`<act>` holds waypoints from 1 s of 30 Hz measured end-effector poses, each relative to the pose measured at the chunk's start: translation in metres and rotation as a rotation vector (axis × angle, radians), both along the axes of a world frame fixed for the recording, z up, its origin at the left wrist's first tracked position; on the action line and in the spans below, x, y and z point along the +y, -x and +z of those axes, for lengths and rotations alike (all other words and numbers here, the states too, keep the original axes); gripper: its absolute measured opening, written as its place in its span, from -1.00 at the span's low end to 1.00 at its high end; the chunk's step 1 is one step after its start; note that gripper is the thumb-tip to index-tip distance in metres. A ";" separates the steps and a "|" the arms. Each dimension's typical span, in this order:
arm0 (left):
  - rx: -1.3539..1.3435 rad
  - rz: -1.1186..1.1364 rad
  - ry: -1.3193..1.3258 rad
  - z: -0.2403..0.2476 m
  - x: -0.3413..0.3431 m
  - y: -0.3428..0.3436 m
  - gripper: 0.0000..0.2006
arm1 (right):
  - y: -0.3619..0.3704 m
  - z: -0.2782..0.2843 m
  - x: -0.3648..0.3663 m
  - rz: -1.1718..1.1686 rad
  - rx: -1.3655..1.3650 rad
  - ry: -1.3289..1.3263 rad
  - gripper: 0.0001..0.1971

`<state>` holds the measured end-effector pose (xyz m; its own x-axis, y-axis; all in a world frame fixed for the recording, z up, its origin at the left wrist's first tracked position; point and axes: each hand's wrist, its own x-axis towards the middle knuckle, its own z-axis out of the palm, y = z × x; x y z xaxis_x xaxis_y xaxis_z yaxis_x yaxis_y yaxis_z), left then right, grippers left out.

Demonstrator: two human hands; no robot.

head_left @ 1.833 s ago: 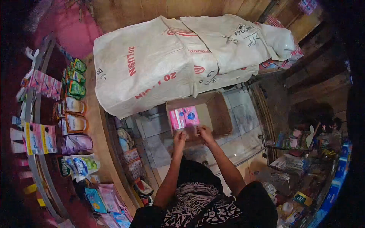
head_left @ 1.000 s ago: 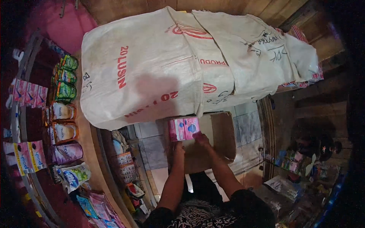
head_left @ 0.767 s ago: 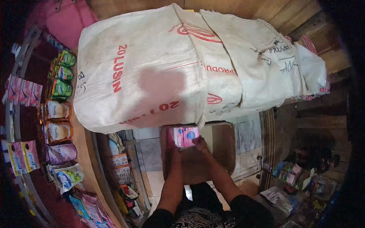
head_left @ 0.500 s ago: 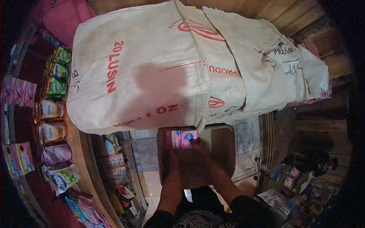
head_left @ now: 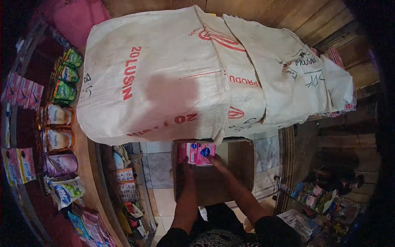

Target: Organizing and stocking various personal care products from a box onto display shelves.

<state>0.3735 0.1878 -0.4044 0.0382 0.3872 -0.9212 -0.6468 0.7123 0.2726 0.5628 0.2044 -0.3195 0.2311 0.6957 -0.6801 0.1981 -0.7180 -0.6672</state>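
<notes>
Both my forearms reach down into an open brown cardboard box [head_left: 242, 177] in front of me. At its far left part lies a pink pack [head_left: 205, 155] with a dark blue round mark, a flat-sided carton-like packet. My right hand [head_left: 214, 161] grips the near right edge of this pack. My left hand [head_left: 189, 166] closes on its near left side; its fingers are dim and partly hidden. More pink packing shows beside the pack, against the box's left wall. The lower part of the box is in deep shadow.
A large white woven sack [head_left: 164, 74] with red print overhangs the box's far edge. Hanging sachets and pouches [head_left: 61, 140] line the left side. Shelves with small goods [head_left: 125, 181] stand left of the tiled floor [head_left: 160, 168]. Assorted packets [head_left: 312, 197] lie at lower right.
The pink pack has come slightly nearer and shows more of its face, with both hands at it. The whole view has shifted a little.
</notes>
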 end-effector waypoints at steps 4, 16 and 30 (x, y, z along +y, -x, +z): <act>0.007 -0.004 0.035 0.032 0.013 0.001 -0.58 | -0.010 0.017 0.000 -0.047 0.044 0.025 -0.54; 0.082 0.004 -0.244 0.177 -0.034 -0.016 -0.51 | -0.008 0.164 -0.035 -0.340 0.388 0.007 -0.59; -0.147 0.151 -0.293 0.352 -0.085 0.048 -0.62 | 0.041 0.290 -0.057 -0.267 0.764 -0.020 -0.73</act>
<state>0.3252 0.1029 -0.0519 0.0843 0.6457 -0.7589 -0.7864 0.5109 0.3473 0.5218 0.1474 -0.0293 -0.1324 0.6966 -0.7051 -0.4941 -0.6631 -0.5623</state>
